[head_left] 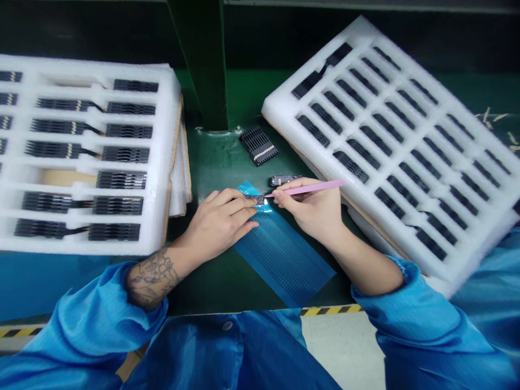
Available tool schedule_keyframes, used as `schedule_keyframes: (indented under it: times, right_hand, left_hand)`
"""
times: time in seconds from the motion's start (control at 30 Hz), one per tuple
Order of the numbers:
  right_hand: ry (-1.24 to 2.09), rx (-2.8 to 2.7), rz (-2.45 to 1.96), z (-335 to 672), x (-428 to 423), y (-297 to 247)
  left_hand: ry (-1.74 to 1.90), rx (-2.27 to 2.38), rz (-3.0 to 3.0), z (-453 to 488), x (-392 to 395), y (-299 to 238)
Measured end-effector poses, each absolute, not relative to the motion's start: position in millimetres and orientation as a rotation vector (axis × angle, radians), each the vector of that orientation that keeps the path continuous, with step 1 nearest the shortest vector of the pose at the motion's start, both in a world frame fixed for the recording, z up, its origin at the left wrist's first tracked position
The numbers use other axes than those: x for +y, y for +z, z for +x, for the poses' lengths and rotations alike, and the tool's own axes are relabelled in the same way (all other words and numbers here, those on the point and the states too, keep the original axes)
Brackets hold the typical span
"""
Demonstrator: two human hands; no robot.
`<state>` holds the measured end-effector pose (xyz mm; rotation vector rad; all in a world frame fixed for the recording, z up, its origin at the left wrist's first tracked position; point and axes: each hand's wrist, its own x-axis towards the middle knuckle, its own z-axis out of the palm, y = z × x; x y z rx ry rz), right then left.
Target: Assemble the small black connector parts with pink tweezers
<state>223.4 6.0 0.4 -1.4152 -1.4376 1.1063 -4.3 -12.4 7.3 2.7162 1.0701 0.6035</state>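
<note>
My left hand (221,222) is closed on a small black part (255,200), steadying it over the top end of a blue sheet (284,257) dotted with rows of small dark marks. Pinched in my right hand (312,208) is a pair of pink tweezers (314,187), whose tip meets the black part's right end. Another black part (284,180) lies just beyond my right fingers, partly hidden by them. Further back, a bundle of black strips (259,145) with a pale band rests on the green table (211,157).
On the left, a white foam tray (162,103) holds rows of black parts, stacked on more trays. A second, angled foam tray (280,105) with black parts stands at right. A green post (203,65) rises behind. Yellow-black tape (331,310) marks the table's front edge.
</note>
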Motion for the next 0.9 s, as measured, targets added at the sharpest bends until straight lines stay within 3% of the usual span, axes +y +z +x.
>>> schedule_keyframes:
  times: [0.9]
  right_hand:
    - [1.068, -1.429, -1.328, 226.0, 3.9, -1.4]
  left_hand:
    - [0.445, 1.079, 2.742, -2.7, -9.9, 11.9]
